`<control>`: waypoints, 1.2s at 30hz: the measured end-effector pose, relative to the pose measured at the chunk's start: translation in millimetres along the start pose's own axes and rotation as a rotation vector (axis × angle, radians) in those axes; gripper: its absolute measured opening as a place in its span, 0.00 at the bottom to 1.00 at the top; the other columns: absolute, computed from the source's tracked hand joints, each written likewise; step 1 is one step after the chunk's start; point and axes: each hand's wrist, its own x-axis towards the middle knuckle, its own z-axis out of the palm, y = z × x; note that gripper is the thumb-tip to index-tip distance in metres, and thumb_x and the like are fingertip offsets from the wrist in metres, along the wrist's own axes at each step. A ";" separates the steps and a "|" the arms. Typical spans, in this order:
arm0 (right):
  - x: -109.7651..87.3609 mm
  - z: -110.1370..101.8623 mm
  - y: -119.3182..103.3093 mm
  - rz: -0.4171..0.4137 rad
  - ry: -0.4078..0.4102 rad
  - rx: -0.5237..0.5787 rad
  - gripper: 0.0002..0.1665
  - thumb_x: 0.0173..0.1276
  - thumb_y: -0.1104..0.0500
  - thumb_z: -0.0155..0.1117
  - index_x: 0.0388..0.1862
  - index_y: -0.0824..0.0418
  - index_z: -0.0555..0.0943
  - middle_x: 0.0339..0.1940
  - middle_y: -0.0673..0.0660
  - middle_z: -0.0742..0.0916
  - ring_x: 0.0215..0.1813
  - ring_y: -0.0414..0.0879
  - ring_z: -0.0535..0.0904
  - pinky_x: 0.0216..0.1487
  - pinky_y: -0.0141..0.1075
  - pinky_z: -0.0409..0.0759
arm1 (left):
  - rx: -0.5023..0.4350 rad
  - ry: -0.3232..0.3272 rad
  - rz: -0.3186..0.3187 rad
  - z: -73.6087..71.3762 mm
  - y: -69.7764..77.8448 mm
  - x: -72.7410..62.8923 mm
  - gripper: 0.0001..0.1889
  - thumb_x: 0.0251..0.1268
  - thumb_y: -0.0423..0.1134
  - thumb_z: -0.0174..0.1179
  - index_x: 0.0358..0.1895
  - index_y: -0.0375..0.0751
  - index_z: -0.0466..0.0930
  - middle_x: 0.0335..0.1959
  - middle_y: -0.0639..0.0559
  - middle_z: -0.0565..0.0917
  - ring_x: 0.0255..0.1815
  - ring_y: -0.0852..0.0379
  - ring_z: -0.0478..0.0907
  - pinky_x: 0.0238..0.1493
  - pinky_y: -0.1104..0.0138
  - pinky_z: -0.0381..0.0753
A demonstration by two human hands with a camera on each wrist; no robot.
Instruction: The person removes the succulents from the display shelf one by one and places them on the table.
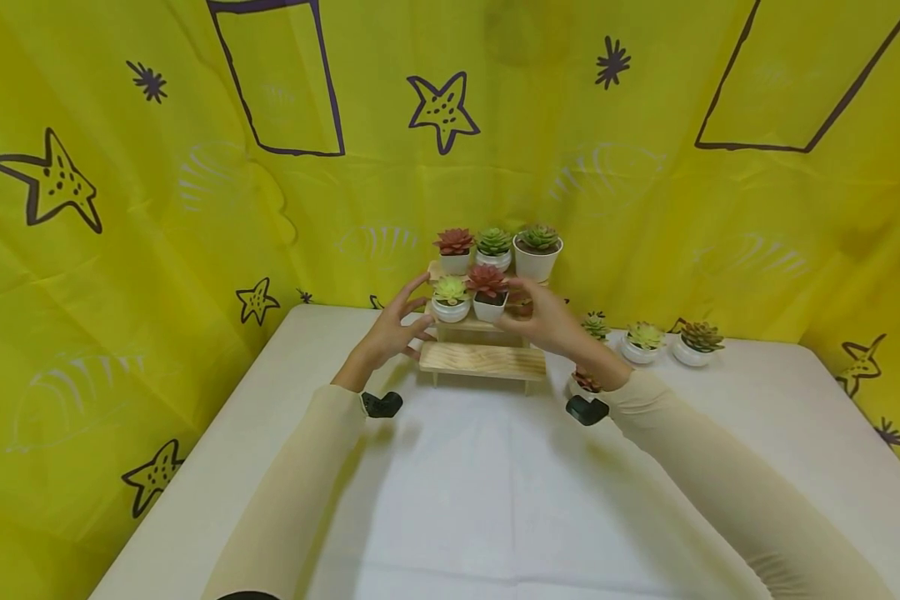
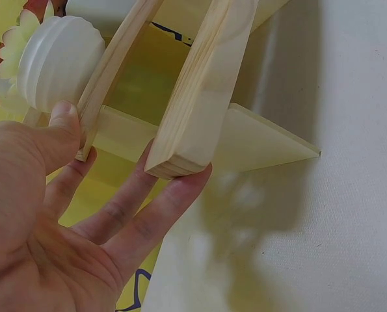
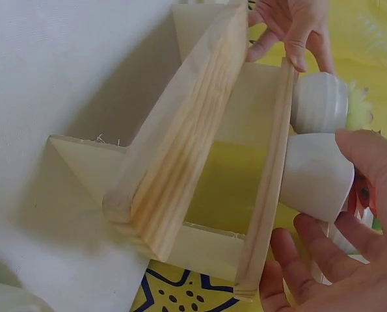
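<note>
A three-tier wooden stand stands at the back of the white table. My left hand grips its left end, thumb on the middle step beside a ribbed white pot, other fingers spread along the step ends. That pot holds a pale green succulent. Next to it on the middle step is a red succulent in an angular white pot. My right hand pinches this pot between thumb and fingers, from the right. In the right wrist view the angular pot sits against the step.
The top tier bears a red succulent, a green succulent and a larger potted one. On the table to the right stand several more potted succulents, including a pale green one and a brownish one. A yellow curtain hangs behind.
</note>
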 end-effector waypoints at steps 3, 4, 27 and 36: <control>1.8 2.6 1.1 0.006 0.020 -0.008 0.38 0.70 0.60 0.72 0.74 0.67 0.68 0.62 0.69 0.81 0.61 0.63 0.81 0.63 0.53 0.80 | 0.003 0.005 -0.006 0.1 -0.3 0.4 0.39 0.79 0.36 0.56 0.80 0.81 0.51 0.80 0.42 0.60 0.51 0.32 0.84 0.34 0.47 0.89; 2.4 3.3 1.6 0.009 0.027 -0.012 0.38 0.70 0.60 0.72 0.74 0.67 0.68 0.61 0.68 0.81 0.61 0.63 0.81 0.63 0.52 0.80 | 0.003 0.005 -0.006 0.1 -0.4 0.5 0.39 0.79 0.36 0.56 0.80 0.81 0.52 0.80 0.42 0.60 0.51 0.32 0.84 0.34 0.47 0.89; 6.3 8.4 1.4 0.028 0.091 -0.017 0.33 0.71 0.59 0.71 0.70 0.68 0.72 0.59 0.68 0.83 0.55 0.61 0.83 0.57 0.52 0.83 | -0.015 0.002 0.001 -0.1 -1.9 1.4 0.39 0.80 0.37 0.56 0.79 0.81 0.52 0.80 0.43 0.62 0.49 0.36 0.86 0.33 0.50 0.89; 6.6 8.3 2.1 0.042 0.088 0.001 0.32 0.71 0.59 0.72 0.69 0.68 0.72 0.59 0.68 0.83 0.55 0.61 0.83 0.57 0.51 0.83 | -0.005 -0.002 0.017 -0.4 -3.1 1.8 0.39 0.79 0.36 0.57 0.80 0.80 0.52 0.80 0.42 0.62 0.49 0.34 0.85 0.32 0.48 0.89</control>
